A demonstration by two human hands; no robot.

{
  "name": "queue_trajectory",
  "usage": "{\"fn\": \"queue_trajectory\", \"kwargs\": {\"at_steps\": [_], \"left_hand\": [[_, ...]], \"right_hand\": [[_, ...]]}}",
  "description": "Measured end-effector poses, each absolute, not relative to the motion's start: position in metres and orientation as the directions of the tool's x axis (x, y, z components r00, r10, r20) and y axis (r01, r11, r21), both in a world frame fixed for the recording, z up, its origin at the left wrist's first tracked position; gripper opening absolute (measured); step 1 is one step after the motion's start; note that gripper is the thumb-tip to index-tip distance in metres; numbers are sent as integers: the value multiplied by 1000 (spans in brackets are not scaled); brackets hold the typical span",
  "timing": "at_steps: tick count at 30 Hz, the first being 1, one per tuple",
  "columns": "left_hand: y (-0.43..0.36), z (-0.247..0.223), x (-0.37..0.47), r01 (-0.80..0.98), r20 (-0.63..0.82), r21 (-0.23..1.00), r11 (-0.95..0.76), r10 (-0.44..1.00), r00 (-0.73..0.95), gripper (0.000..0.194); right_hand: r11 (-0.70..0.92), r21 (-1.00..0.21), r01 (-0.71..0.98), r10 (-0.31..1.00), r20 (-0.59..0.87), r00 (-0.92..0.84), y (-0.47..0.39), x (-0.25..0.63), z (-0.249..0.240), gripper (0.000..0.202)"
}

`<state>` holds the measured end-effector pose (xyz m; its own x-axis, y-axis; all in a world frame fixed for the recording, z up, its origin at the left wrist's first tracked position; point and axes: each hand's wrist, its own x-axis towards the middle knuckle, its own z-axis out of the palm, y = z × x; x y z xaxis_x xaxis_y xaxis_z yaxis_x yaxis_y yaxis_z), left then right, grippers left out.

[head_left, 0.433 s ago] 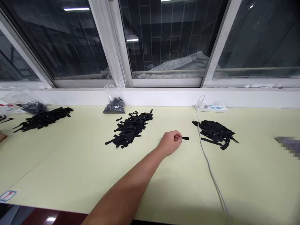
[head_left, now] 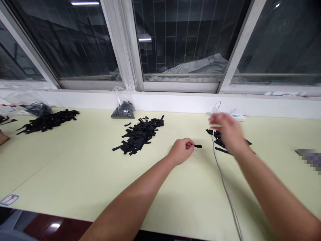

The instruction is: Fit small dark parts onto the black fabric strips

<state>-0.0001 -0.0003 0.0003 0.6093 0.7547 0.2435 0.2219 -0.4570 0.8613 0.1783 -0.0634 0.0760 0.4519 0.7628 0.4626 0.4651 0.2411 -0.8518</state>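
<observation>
My left hand (head_left: 182, 150) rests low over the table, thumb and fingers pinched shut on one end of a short black fabric strip (head_left: 198, 146). The strip's free end points right. Raised above the right-hand pile of black strips (head_left: 218, 140), my right hand (head_left: 229, 134) is smeared by motion, so its finger state is unclear. It covers much of that pile. Left of my left hand lies a larger heap of black strips (head_left: 140, 134).
A clear bag of dark pieces (head_left: 123, 109) stands against the wall. Farther left are another strip heap (head_left: 48, 121) and a second bag (head_left: 37, 108). A white cable (head_left: 223, 180) runs from the partly hidden power strip (head_left: 239, 116) toward the front edge. Part of another person's hand (head_left: 3, 138) shows at far left.
My right hand has come into view from the right, over the right-hand pile. My left hand keeps its pinch on the strip in nearly the same place.
</observation>
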Motion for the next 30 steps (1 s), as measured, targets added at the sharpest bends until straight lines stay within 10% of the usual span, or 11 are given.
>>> {"fn": "queue_trajectory", "kwargs": {"at_steps": [9,21,30], "left_hand": [[0,11,3,204,283,844,-496,735,617,16],[1,14,4,221,262,870,-440,794,549,13],[6,11,4,279,292,826,-489,796,530,16]], "right_hand": [[35,-693,720,942,263,208,-66,160,23,26],[-85,-958,274,978,-28,207,-67,159,33,25],[-73,-953,294,973,-3,232,-59,163,16,19]]}}
